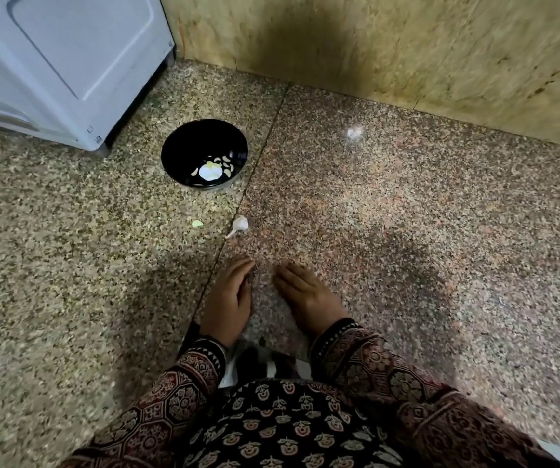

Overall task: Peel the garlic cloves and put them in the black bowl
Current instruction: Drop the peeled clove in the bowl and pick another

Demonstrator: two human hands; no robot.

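white-skinned garlic (240, 224) is lying unpeeled mid-floor (407, 231), between the black bowl (197, 140) of peeled cloves near the far left corner and both hands. left hand (229, 295) and right hand (305, 292) are hovering, fingers relaxed, gripping nothing. risk: a nudge sending it skidding on polished stone.

Well beyond the fingers of your left hand (228, 295), up and to the left, a white appliance (62, 62) stands on the speckled stone floor (424, 238). Straight ahead of your fingers rises a yellowish wall (457, 52), darkened in the middle. A thin floor seam (260, 153) passes your left fingers toward it.
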